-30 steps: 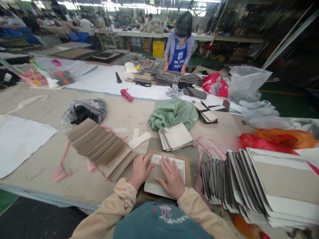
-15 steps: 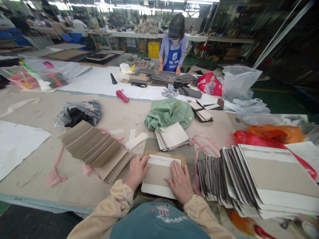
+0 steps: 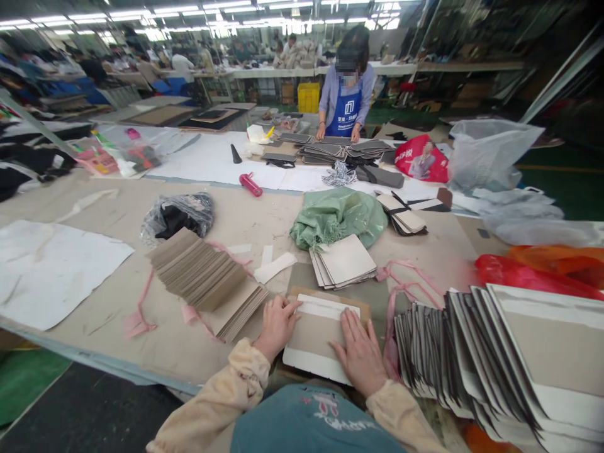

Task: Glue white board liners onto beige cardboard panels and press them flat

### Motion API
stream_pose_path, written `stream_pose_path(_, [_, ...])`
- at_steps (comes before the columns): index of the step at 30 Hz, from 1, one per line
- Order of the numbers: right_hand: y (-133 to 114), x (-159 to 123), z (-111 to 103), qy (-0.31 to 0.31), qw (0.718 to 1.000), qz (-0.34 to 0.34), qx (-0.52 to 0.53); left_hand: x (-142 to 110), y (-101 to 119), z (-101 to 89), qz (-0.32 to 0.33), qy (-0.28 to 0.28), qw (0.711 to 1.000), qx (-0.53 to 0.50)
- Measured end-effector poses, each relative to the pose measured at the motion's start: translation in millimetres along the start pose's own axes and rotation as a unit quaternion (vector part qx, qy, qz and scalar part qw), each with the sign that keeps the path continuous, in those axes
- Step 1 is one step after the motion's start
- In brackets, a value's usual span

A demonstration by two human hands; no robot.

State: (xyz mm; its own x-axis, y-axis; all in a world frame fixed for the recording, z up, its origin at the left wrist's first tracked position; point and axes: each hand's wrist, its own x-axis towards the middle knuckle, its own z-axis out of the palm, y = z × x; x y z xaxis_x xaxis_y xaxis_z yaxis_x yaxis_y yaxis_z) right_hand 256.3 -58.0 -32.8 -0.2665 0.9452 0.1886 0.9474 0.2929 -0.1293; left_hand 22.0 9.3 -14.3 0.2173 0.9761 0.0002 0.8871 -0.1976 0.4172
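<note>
A flat rectangular panel point(image 3: 309, 336) with a beige middle and white borders lies in front of me on a brown board point(image 3: 364, 308). My left hand point(image 3: 279, 322) is at its upper left corner, fingers partly bent but apart, fingertips touching the white top strip. Flat on the panel's right side rests my right hand point(image 3: 359, 349), its fingers stretched out. To the left leans a fanned stack of brown cardboard pieces point(image 3: 198, 270). On the right, a row of similar white-edged panels point(image 3: 547, 340) stands tilted.
Behind the panel lie several cream boards point(image 3: 349, 259) and a green sack point(image 3: 340, 217). Pink ties point(image 3: 139, 321) trail over the table. A black-stuffed plastic bag point(image 3: 179, 214) and a pink bottle-like object point(image 3: 250, 184) are farther back. Across the table, a person in a blue apron point(image 3: 346, 107) handles grey pieces.
The view has swung left, so everything appears farther right. Both hands stay on the panel, with little visible movement against it.
</note>
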Motion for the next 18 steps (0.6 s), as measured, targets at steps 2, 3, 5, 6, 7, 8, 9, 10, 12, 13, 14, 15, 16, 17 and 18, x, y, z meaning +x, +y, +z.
stream_pose_path(2, [0.3, -0.4, 0.8, 0.003, 1.000, -0.001, 0.003, -0.6, -0.1, 0.3, 0.002, 0.000, 1.000, -0.002])
stream_pose_path(3, [0.3, -0.5, 0.9, 0.003, 1.000, -0.002, 0.005, -0.8, 0.0, 0.2, 0.002, 0.000, 1.000, -0.003])
stream_pose_path(5, [0.1, -0.4, 0.5, 0.001, 1.000, -0.002, 0.007, -1.2, 0.1, -0.3, 0.006, -0.003, 1.000, -0.007])
stream_pose_path(6, [0.0, -0.3, 0.3, 0.001, 1.000, -0.001, 0.008, -1.3, 0.1, -0.6, 0.007, -0.005, 1.000, -0.009])
stream_pose_path(7, [-0.1, -0.2, 0.1, 0.001, 1.000, 0.000, 0.009, -1.4, 0.2, -0.9, 0.008, -0.006, 1.000, -0.011])
stream_pose_path(8, [-0.2, -0.1, 0.0, 0.003, 1.000, 0.001, 0.010, -1.5, 0.3, -1.0, 0.008, -0.006, 1.000, -0.012])
stream_pose_path(9, [-0.2, 0.0, 0.0, 0.004, 1.000, 0.001, 0.012, -1.5, 0.4, -0.9, 0.008, -0.005, 1.000, -0.013])
stream_pose_path(10, [-0.2, 0.0, 0.1, 0.004, 1.000, 0.002, 0.013, -1.6, 0.5, -0.7, 0.009, -0.005, 1.000, -0.014])
stream_pose_path(12, [-0.1, -0.2, 0.7, 0.005, 1.000, 0.002, 0.015, -1.9, 0.5, 0.1, 0.010, -0.002, 1.000, -0.015])
stream_pose_path(13, [0.1, -0.4, 1.0, 0.005, 1.000, 0.002, 0.016, -2.0, 0.4, 0.7, 0.011, -0.001, 1.000, -0.015])
stream_pose_path(14, [0.2, -0.5, 1.4, 0.004, 1.000, 0.002, 0.017, -2.1, 0.3, 1.2, 0.013, 0.001, 1.000, -0.016])
stream_pose_path(15, [0.3, -0.6, 1.7, 0.002, 1.000, 0.002, 0.018, -2.2, 0.1, 1.6, 0.014, 0.003, 1.000, -0.015])
stream_pose_path(16, [0.4, -0.6, 1.9, 0.000, 1.000, 0.002, 0.021, -2.2, -0.2, 2.0, 0.016, 0.005, 1.000, -0.015])
stream_pose_path(17, [0.5, -0.6, 1.9, -0.002, 1.000, 0.003, 0.024, -2.2, -0.4, 2.3, 0.018, 0.007, 1.000, -0.013])
stream_pose_path(18, [0.6, -0.5, 1.5, -0.003, 1.000, 0.004, 0.029, -2.1, -0.7, 2.5, 0.020, 0.007, 1.000, -0.011])
